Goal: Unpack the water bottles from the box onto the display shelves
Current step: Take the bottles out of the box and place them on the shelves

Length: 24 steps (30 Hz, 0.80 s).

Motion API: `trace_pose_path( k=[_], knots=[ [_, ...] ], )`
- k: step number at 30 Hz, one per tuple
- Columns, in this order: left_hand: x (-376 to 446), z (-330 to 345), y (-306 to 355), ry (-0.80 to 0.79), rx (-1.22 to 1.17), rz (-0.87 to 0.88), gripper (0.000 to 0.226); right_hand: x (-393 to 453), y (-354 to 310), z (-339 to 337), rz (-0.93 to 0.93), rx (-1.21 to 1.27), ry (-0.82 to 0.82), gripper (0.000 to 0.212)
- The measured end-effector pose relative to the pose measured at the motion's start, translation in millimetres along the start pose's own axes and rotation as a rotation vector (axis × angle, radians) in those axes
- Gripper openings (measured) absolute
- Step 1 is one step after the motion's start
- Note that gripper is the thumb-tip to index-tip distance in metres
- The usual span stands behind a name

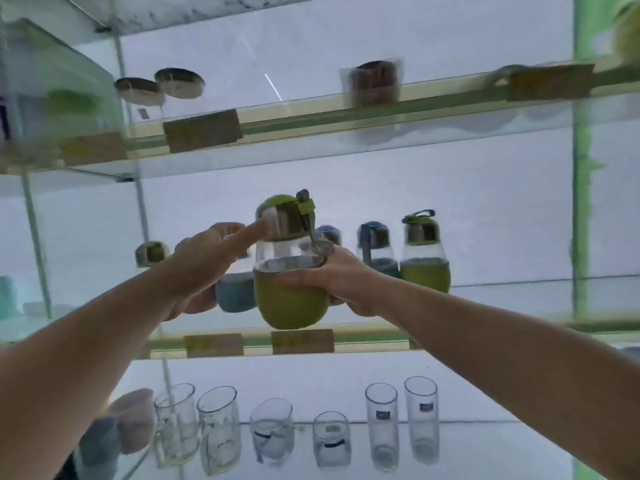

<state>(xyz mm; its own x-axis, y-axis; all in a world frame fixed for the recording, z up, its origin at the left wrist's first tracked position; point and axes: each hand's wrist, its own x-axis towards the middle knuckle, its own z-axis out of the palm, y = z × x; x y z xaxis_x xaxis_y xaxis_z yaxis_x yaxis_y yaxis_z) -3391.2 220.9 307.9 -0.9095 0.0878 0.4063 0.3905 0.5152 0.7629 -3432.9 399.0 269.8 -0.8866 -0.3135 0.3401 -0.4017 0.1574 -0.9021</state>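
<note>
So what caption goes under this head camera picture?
Right hand lifts a green water bottle toward the glass shelf; left hand touches its lid.

We have one view only, from a wide-angle camera on the head. It faces the glass shelves (346, 344) head-on and close, tilted upward so we see the upper shelf (346, 119) from beneath. Both forearms reach in from the bottom corners. Straight edges bow near the borders, and the picture is slightly blurred.
</note>
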Motion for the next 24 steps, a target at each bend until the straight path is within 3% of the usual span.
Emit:
trace_pose_path(
  k=[3, 6, 12, 20, 24],
  knots=[
    [16, 39, 10, -0.085, -0.002, 0.042, 0.047, -19, 10, -47, 0.079, -0.05, 0.15, 0.062],
    [30, 73, 18, -0.136, 0.008, 0.091, 0.036, -38, 18, -91, 0.133, -0.079, 0.278, 0.073],
    [50, 128, 30, -0.301, -0.021, 0.132, 0.042, -64, 35, -161, 0.186, -0.12, 0.478, 0.071],
    [71, 164, 44, -0.346, -0.019, 0.173, 0.042, -67, 68, -219, 0.265, -0.138, 0.691, 0.064],
    [80, 177, 45, -0.37, 0.004, 0.178, 0.043, -57, 85, -234, 0.296, -0.167, 0.762, 0.078]
  ],
)
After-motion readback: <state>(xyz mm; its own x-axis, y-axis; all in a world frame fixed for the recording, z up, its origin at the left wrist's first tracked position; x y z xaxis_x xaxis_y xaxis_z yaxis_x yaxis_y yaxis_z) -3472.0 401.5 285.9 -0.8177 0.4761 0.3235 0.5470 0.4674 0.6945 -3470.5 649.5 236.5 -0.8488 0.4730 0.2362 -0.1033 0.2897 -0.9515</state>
